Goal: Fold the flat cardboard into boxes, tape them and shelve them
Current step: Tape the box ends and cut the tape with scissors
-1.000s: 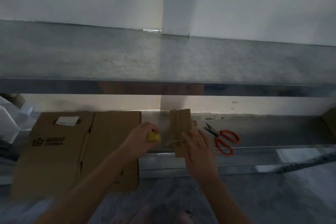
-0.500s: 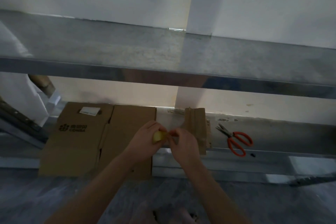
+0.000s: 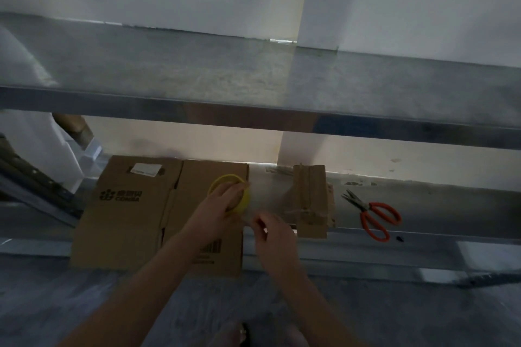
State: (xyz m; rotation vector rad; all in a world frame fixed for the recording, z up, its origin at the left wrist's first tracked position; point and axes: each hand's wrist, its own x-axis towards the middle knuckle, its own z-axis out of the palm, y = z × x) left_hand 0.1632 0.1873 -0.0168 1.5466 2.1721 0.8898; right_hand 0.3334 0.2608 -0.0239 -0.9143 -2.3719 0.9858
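- Grey floor covering [image 3: 84,304] lies nearest, and both bare forearms reach across it towards the lower metal shelf [image 3: 437,205].
- The right hand [image 3: 275,236] is held just beside the roll with thumb and forefinger pinched together. What is pinched is too thin to be made out, and it is judged to be the tape end.
- The yellow tape roll [image 3: 244,202] is gripped by the left hand [image 3: 222,205], whose fingers are curled over its rim, above the right part of the flat cardboard.
- The step in hand is judged to be drawing tape off the roll. A length would next have to be pulled out, laid along a seam and cut.
- The flat cardboard [image 3: 135,220] lies unfolded on the lower shelf, with its near edge overhanging the front.
    - A barcode [image 3: 210,248] is printed near the left forearm; the print beneath it cannot be read.
    - A dark logo [image 3: 121,196] carries characters over Latin letters, possibly "CONBA".
    - A white label [image 3: 145,169] is too small to read.
- A small folded cardboard box [image 3: 310,200] stands right of the hands, apart from them.
- Orange-handled scissors [image 3: 372,217] lie further right, partly open.
- An upper metal shelf [image 3: 253,79] and a pale wall [image 3: 423,3] close the view.
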